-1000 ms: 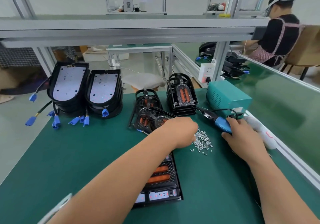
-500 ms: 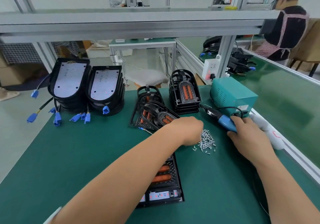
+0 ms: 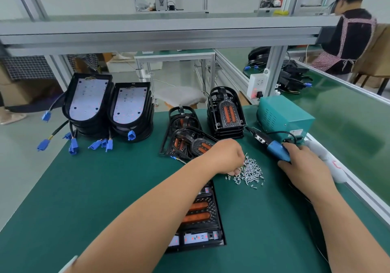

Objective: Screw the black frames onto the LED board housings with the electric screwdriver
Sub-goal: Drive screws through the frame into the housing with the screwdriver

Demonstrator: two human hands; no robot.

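On a green-matted table [image 3: 84, 188] at an assembly line, a worker's left hand [image 3: 226, 156] reaches knuckles-up to a loose heap of small silvery screws [image 3: 251, 170], its fingers curled down into the heap's edge. Whether that grip has closed on a screw cannot be told. The right hand [image 3: 306, 167] lies just to the right of the heap, its grip wrapped around the blue plastic barrel of the electric screwdriver [image 3: 274, 149]. The tool's black nose points up and away to the left, clear of the screws.

Beneath the left forearm, toward the worker, lies a housing with a black frame [image 3: 202, 215]. The frame is a ribbed lattice over two orange oblong lenses, with a strip of white board showing at its near end.

Just beyond the left grip, loose black frames [image 3: 183, 137] lean over one another. A neater stack of arch-topped frames [image 3: 226, 112] stands behind them. Well to the left of that grip, two stacks of LED board housings [image 3: 88, 102] rest tilted back. Their faces are pale and rounded at one end, and black leads trail from them to blue plastic connectors [image 3: 72, 145].

Beyond the right grip sits a boxy teal metal power unit [image 3: 282, 116] with vent slots in its side. A white power strip [image 3: 335, 167] runs along the table's aluminium edge, just to the right of that hand. At far right, another person [image 3: 352, 34] in a checked apron sits at the next table.
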